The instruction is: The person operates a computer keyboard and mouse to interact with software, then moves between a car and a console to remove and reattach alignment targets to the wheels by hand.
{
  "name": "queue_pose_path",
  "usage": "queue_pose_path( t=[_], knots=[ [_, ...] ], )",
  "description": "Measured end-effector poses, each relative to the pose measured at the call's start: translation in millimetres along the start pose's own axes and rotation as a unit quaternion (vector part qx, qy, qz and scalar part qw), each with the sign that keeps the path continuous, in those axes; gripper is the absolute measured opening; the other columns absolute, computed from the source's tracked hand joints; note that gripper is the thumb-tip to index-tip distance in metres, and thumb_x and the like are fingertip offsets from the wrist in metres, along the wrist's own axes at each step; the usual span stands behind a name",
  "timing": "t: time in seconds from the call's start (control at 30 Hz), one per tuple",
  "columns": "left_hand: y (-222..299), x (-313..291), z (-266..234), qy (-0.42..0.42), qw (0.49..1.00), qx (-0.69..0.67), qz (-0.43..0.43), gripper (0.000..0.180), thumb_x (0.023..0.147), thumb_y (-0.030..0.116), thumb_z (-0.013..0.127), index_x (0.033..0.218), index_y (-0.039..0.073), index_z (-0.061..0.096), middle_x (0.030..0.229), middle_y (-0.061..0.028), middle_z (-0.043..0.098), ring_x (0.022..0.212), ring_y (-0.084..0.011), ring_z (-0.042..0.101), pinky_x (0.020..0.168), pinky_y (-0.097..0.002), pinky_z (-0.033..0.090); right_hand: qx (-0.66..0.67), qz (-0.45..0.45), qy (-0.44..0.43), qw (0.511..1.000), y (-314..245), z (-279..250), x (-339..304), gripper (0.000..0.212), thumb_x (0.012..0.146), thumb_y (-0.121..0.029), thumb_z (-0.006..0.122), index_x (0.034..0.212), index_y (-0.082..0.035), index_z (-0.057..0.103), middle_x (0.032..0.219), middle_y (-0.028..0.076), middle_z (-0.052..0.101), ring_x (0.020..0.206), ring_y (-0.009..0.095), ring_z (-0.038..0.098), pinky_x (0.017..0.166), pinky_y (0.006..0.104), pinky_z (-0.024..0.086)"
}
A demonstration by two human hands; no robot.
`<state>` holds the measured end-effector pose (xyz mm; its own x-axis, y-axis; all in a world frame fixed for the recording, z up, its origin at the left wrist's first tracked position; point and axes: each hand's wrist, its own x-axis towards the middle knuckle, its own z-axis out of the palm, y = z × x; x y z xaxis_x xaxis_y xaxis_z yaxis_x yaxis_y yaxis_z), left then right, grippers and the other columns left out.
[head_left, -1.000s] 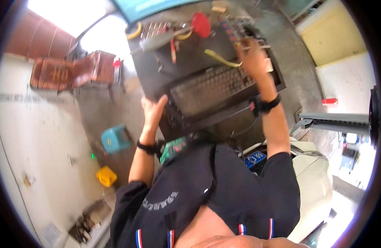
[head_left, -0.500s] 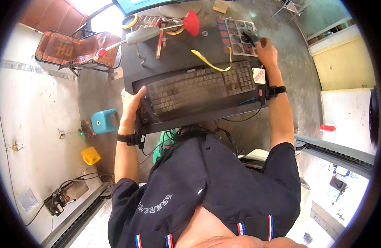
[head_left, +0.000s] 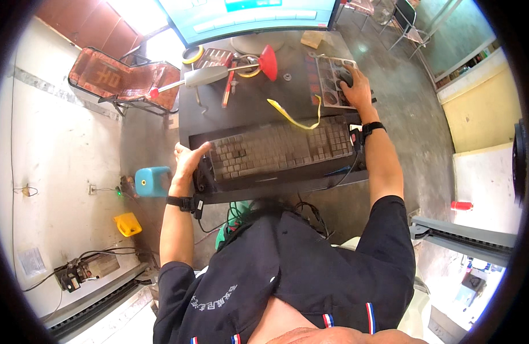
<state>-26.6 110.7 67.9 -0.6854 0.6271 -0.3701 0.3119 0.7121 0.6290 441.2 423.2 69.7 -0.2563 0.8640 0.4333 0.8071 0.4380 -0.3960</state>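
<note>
A dark computer mouse (head_left: 344,74) lies on a printed mouse pad with round pictures (head_left: 330,98), at the desk's right side. My right hand (head_left: 359,90) is closed over it, fingers curved along its top. At the left edge of the pull-out tray rests my left hand (head_left: 188,160), thumb stretched toward the keyboard and apart from the fingers; it holds nothing that I can see. Between the hands sits a dusty dark keyboard (head_left: 276,150). A narrow yellow strip (head_left: 296,120) curves across the desk just behind it.
A lit monitor (head_left: 253,17) stands at the back. On the desk lie a grey-handled tool with a red cone (head_left: 207,76), a yellow tape roll (head_left: 192,54) and a small wooden block (head_left: 312,38). Left are a reddish-brown chair (head_left: 124,80) and a blue stool (head_left: 151,182).
The view has tilted up, so more of the monitor shows and the desk sits lower. My right hand has come further over the mouse; my left stays at the tray's edge.
</note>
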Motion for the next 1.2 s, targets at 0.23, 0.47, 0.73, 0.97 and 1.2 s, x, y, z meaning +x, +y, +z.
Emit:
queue_pose_path(
  t=[0.23,0.47,0.73,0.97,1.2],
  knots=[
    [-32,13,7,0.016,0.998,-0.012,0.052,0.104,0.083,0.052,0.073,0.146,-0.013,0.022,0.15,-0.0311,0.031,0.141,-0.0391,0.032,0.116,-0.0423,0.029,-0.09,0.045,0.059,0.993,-5,12,-12,0.042,0.085,-0.03,0.066,0.125,-0.019,0.064,0.131,0.01,0.06,0.117,0.038,0.053,0.102,0.0467,0.044],
    [-24,7,9,0.028,0.997,0.029,0.067,0.106,0.083,0.052,0.072,0.147,-0.014,0.018,0.151,-0.0347,0.028,0.144,-0.0425,0.027,0.118,-0.0436,0.026,-0.093,0.063,0.078,0.991,5,16,-13,0.041,0.086,-0.029,0.066,0.125,-0.017,0.065,0.132,0.012,0.058,0.121,0.038,0.051,0.105,0.0457,0.042],
    [-21,4,6,0.027,0.996,0.039,0.07,0.106,0.083,0.05,0.073,0.148,-0.014,0.018,0.152,-0.035,0.027,0.144,-0.0429,0.027,0.118,-0.043,0.026,-0.035,0.044,0.079,0.995,1,16,-13,0.04,0.085,-0.025,0.067,0.124,-0.015,0.065,0.134,0.013,0.057,0.122,0.037,0.05,0.105,0.045,0.042],
    [-22,5,7,0.024,0.997,0.036,0.064,0.107,0.082,0.048,0.074,0.148,-0.014,0.017,0.153,-0.035,0.025,0.145,-0.0421,0.026,0.119,-0.0427,0.025,-0.036,0.018,0.035,0.999,2,14,-16,0.04,0.088,-0.026,0.067,0.126,-0.016,0.064,0.137,0.011,0.055,0.126,0.036,0.048,0.106,0.0447,0.042],
    [-24,7,7,0.034,0.996,0.047,0.069,0.105,0.083,0.048,0.074,0.147,-0.014,0.018,0.151,-0.0358,0.027,0.144,-0.0431,0.028,0.118,-0.0425,0.026,-0.033,0.016,0.014,0.999,-1,14,-15,0.04,0.091,-0.028,0.065,0.129,-0.018,0.062,0.141,0.011,0.052,0.129,0.036,0.046,0.106,0.0457,0.042]
  ],
)
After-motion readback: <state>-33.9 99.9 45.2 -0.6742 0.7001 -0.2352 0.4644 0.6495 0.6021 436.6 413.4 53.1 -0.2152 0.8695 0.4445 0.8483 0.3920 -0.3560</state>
